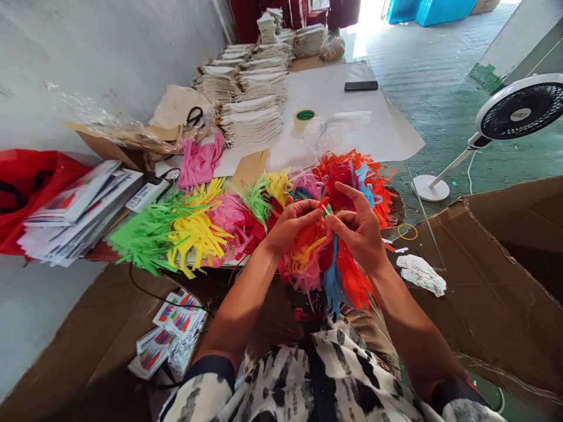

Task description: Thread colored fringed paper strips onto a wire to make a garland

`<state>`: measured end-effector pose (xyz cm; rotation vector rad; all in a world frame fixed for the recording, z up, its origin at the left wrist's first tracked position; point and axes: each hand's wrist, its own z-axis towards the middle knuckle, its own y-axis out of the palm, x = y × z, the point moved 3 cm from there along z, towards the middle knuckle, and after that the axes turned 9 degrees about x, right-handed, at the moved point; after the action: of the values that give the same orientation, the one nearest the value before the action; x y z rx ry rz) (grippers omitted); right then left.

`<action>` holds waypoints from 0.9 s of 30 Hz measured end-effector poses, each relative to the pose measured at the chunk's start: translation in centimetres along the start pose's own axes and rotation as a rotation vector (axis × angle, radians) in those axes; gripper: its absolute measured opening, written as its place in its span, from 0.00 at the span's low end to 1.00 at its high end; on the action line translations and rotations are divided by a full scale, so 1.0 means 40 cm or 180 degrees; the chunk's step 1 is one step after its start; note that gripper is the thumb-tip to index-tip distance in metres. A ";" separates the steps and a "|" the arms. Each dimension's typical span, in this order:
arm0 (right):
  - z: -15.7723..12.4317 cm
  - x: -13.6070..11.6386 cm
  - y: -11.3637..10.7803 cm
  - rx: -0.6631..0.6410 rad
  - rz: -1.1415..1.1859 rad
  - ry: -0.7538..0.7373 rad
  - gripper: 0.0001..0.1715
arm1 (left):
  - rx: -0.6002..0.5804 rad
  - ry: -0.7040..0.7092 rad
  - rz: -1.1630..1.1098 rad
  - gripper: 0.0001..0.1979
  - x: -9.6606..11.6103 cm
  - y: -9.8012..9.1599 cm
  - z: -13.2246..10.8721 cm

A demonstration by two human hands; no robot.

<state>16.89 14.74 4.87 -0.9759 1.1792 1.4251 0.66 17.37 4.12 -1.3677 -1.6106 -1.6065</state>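
Note:
My left hand (pixel 297 224) pinches the top of a red tissue-paper tassel (pixel 354 278) near the table's front edge. Close beside it, my right hand (pixel 360 228) is closed on a small whitish strip at the same spot, with its index finger raised. Blue, pink and yellow tassels hang below the hands over my lap. Across the table edge lie loose tassels: green (pixel 147 231), yellow (pixel 200 231), pink (pixel 231 214) and orange-red (pixel 378 184). Fingers partly hide the point where the tassel and strip meet.
Stacks of white paper bundles (pixel 255 120) fill the table's back left. A tape roll (pixel 304 119), a black phone (pixel 360 86) and scissors (pixel 194 117) lie around them. Printed packets (pixel 74 211) are at left. A fan (pixel 521 111) stands right, above brown cardboard (pixel 497 275).

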 end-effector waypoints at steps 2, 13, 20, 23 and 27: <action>0.000 0.001 0.001 0.0026 -0.0014 0.0007 0.40 | 0.0012 -0.0003 -0.0050 0.16 0.002 0.001 -0.001; -0.001 0.004 0.002 0.0027 -0.0132 0.0018 0.39 | -0.0006 0.0053 -0.0022 0.16 0.006 -0.001 -0.005; -0.001 0.002 0.004 0.0031 -0.0093 0.0026 0.38 | -0.0005 0.0135 0.0231 0.17 0.008 -0.001 -0.010; -0.002 0.005 0.002 0.0040 -0.0094 0.0059 0.38 | 0.0004 0.0285 0.0532 0.19 0.008 0.000 -0.015; -0.001 0.009 -0.001 0.0070 -0.0134 0.0087 0.38 | 0.0099 0.0556 0.0780 0.20 0.009 0.005 -0.014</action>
<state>16.86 14.79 4.51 -1.0023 1.1852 1.3668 0.54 16.91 4.64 -1.3127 -1.3070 -1.5028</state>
